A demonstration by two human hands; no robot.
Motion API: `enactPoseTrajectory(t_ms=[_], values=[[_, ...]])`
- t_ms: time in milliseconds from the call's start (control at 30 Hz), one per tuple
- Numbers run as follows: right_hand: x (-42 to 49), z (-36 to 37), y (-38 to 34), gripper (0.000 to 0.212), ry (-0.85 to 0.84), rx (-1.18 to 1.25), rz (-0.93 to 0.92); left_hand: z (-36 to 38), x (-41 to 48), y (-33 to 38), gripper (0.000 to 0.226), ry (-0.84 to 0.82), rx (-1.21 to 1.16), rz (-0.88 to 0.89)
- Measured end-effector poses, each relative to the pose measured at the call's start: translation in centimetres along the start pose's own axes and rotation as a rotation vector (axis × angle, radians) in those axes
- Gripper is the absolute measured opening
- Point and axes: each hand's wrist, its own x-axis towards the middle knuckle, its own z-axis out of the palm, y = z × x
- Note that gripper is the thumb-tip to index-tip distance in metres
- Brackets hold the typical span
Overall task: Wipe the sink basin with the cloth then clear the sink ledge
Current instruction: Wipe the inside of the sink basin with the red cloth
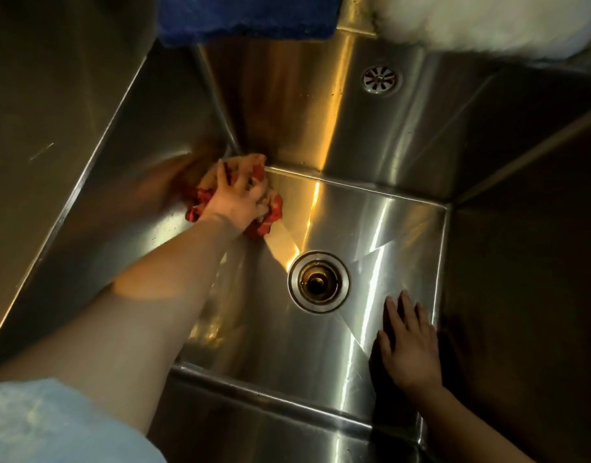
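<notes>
Two bare hands work inside a stainless steel sink basin (371,228): the left hand (235,200) clutches a crumpled red cloth (270,212) pressed into the far-left floor corner, while the right hand (409,342) rests flat, fingers spread and empty, near the drain (318,281).

Both arms are bare from the hands up past the elbows, with no rings, watch or bracelets showing on the left grip (235,198) or the right grip (410,342). A short, loose sleeve (53,426) of pale blue cloth with a faint lighter mottling covers the left upper arm at the bottom left of the view. The right forearm (481,429) is bare to the picture's lower edge, and no sleeve shows on it.
</notes>
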Motion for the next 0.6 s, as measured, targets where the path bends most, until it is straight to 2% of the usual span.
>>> enactPoseTrajectory(t_ms=[133,267,400,600], values=[[-0.1,-0.3,-0.1,0.062,-0.018,0.017,-0.003,0.7,-0.9,0.3,0.061,-0.022,-0.088,-0.053],[-0.2,-0.4,-0.2,0.062,-0.013,0.018,-0.003,1.3,-1.8,0.4,0.045,-0.014,-0.050,-0.057],[-0.1,-0.4,-0.4,0.062,-0.018,0.024,-0.003,1.9,-3.9,1.5,0.041,-0.066,0.034,-0.054],[-0.1,-0.3,-0.4,0.063,-0.020,0.026,0.008,2.6,-8.2,3.4,0.036,-0.173,0.005,-0.058]])
